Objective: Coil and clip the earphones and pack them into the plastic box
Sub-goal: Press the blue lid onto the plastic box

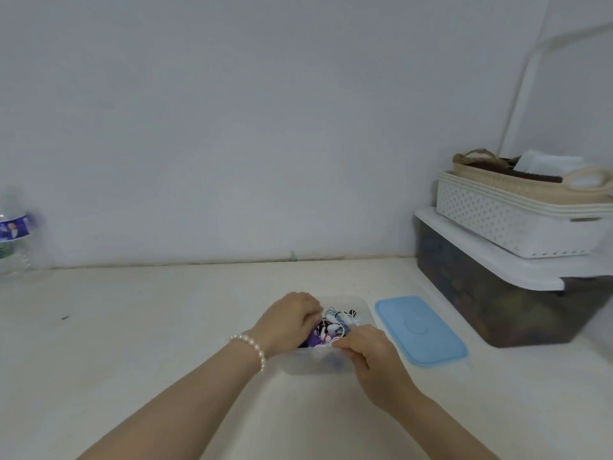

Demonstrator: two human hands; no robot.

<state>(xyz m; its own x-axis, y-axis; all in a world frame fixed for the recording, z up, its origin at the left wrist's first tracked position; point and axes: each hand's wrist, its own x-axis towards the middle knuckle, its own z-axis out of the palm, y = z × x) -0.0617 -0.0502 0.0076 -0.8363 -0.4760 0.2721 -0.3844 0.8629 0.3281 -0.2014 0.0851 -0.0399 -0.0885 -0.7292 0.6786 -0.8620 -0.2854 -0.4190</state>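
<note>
My arms: both bare to the frame's lower edge, no sleeves showing. Left hand: a single-strand bracelet of round white pearl-like beads circles the wrist just behind it. Right hand: unadorned.

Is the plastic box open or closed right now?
Open: the plastic box has no cover, earphones show inside, and the blue lid lies flat beside it.

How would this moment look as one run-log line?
left hand: in clear plastic box | right hand: at box edge, on earphones | blue lid: off, beside box
</note>
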